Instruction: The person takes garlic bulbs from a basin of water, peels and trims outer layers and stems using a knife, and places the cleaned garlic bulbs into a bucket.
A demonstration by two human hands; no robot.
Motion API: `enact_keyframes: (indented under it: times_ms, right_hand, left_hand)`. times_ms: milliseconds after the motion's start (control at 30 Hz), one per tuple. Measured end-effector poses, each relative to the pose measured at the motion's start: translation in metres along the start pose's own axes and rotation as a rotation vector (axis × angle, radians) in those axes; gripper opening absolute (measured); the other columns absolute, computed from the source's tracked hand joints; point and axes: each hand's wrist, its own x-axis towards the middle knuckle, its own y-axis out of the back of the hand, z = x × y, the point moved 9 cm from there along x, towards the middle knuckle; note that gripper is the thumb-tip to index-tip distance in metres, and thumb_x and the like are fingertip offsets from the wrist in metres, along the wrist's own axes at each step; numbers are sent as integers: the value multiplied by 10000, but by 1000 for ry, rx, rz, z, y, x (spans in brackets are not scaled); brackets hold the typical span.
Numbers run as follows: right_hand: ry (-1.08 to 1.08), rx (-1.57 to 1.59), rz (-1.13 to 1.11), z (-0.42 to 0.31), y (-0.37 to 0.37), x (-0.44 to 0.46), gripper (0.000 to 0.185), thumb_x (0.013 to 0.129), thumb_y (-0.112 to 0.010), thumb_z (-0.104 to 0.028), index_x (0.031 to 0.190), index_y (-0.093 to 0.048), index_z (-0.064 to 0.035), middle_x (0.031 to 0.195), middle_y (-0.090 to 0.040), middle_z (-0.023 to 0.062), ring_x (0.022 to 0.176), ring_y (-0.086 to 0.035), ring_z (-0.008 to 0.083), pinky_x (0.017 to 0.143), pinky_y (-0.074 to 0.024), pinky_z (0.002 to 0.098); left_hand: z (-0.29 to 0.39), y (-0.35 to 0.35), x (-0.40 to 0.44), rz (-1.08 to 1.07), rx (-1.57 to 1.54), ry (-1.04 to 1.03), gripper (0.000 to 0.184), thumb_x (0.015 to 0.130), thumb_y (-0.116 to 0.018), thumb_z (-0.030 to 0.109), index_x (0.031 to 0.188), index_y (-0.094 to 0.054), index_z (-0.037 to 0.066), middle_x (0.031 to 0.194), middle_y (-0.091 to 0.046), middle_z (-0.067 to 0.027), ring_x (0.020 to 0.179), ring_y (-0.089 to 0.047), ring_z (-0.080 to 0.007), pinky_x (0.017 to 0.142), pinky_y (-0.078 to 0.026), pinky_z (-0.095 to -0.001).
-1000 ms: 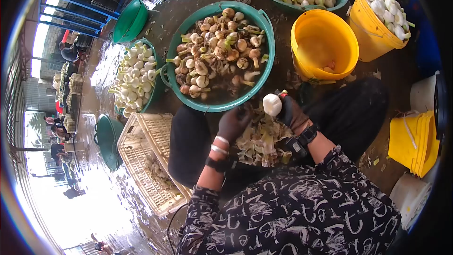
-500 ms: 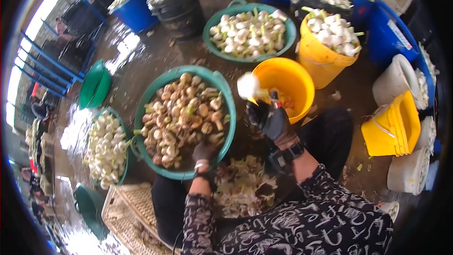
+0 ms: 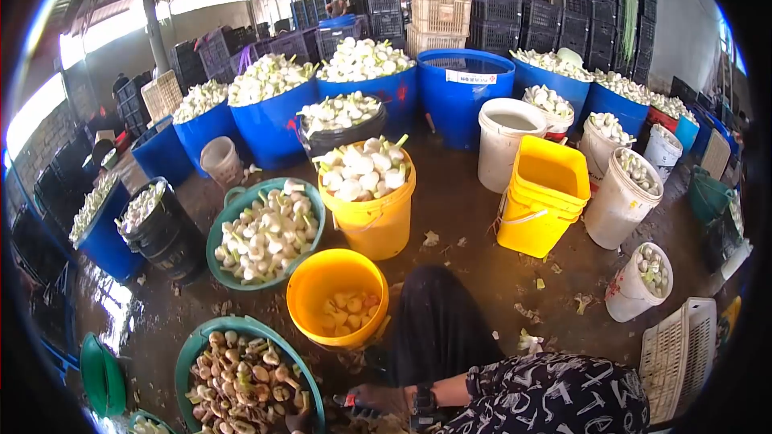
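Observation:
My right hand (image 3: 371, 402), in a dark glove, is low in the view, right of the green basin (image 3: 186, 345) of brownish, unpeeled bulbs (image 3: 241, 378). Its fingers are closed round a small thing with a red part, too small to name. My left hand (image 3: 300, 421), also gloved, is partly visible at the bottom edge, over the right side of that basin; its fingers are hidden. Above my hands stands a round yellow bucket (image 3: 301, 289) with pale bulbs (image 3: 350, 313) inside. Behind it are a green basin of white bulbs (image 3: 268, 233) and a full yellow bucket (image 3: 378, 225).
Stacked square yellow buckets (image 3: 537, 217) and white buckets (image 3: 623, 209) stand to the right. Blue barrels (image 3: 281, 124) with white bulbs line the back, before black crates (image 3: 498, 24). A pale basket (image 3: 675, 362) is at lower right. A person (image 3: 338, 6) is far back.
The view has swung up and to the right. The white bulb, held by my right hand earlier and then above the yellow bucket, is no longer at that hand. My left hand has reached into the basin.

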Motion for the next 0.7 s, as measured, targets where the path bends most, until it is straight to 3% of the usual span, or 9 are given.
enact_keyframes:
  times_ms: [33,100,200,267,367,600,700]
  right_hand:
    - [120,-367,218,-25,1,-17,241,896,-527,-342,851,-605,-118,624,-543,-33,527,-482,82,499,-390,253]
    - [229,-726,424,-49,-9,-38,194,889,-530,-295,862,-610,-120,620,-543,-26,531,-491,97,498,-389,270]
    - [359,-952,513,-53,-15,-38,140,841,-543,-210,847,-618,-92,626,-575,36,555,-528,162,525,-404,326]
    - [660,-1087,503,-57,-15,-28,154,809,-561,-190,824,-625,-51,668,-611,116,589,-557,227,571,-419,368]
    - [581,-1041,528,-54,-7,-31,190,798,-570,-211,804,-626,-29,711,-623,163,614,-569,257,606,-426,380]
    - [397,-1105,349,-47,-16,-30,310,838,-540,-288,804,-607,13,695,-620,162,603,-549,244,604,-417,384]
    - [402,-908,216,-36,-15,-24,345,883,-506,-307,803,-601,15,643,-582,79,579,-510,163,571,-410,358]
  left_hand:
    - [16,7,-10,7,-105,-21,589,767,-607,390,1220,-482,35,944,-624,-253,886,-566,-442,780,-472,-458]
    - [50,13,-36,-22,-284,-77,578,762,-618,379,1207,-492,32,937,-627,-244,875,-572,-425,772,-475,-448]
    - [92,2,-74,-147,-372,-173,562,755,-635,361,1188,-507,27,926,-632,-231,859,-581,-399,760,-479,-431]
    - [112,-14,-95,-223,-335,-251,551,750,-646,349,1175,-516,24,919,-635,-222,848,-586,-381,753,-481,-421]
    - [129,-29,-114,-253,-276,-331,534,742,-663,331,1155,-531,19,908,-640,-210,831,-595,-355,741,-485,-404]
    - [125,-19,-129,-183,-234,-310,496,725,-702,290,1110,-565,8,883,-652,-179,793,-615,-295,714,-494,-366]
    - [113,-9,-135,-151,-229,-282,480,717,-719,272,1090,-580,4,872,-657,-166,776,-623,-269,702,-498,-350]
